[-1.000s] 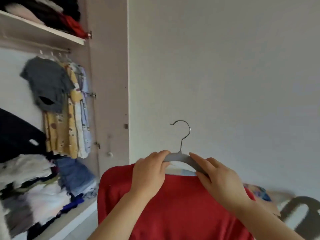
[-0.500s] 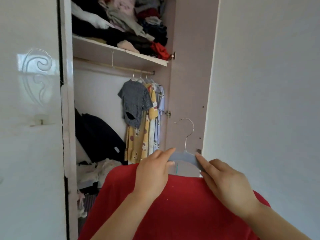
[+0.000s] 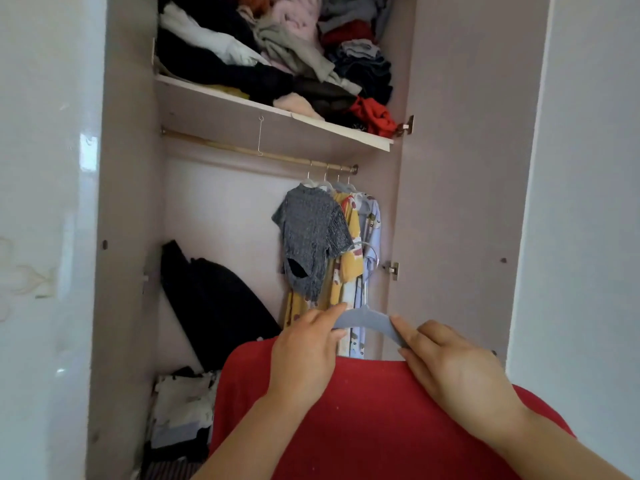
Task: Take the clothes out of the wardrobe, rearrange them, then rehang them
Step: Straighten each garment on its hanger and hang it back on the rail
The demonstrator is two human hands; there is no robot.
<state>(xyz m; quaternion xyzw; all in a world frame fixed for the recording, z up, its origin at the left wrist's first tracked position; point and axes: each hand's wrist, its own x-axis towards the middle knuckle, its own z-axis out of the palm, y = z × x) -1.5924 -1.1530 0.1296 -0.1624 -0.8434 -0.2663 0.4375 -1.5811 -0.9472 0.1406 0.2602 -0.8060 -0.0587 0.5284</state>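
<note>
**Red top on hanger, now brought round to the wardrobe**
The view has swung off the right wall and faces the open wardrobe. The rail is far and high, and four garments hang at its right end. The grip is unchanged: the left hand curls over the left arm of the hanger, and the right hand pinches its right arm. The red top hangs near, below both hands. Rehanging appears next: the hook must rise to the rail.

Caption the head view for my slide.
Left hand and right hand hold a grey hanger carrying a red garment before the wardrobe rail of hung clothes.
</note>
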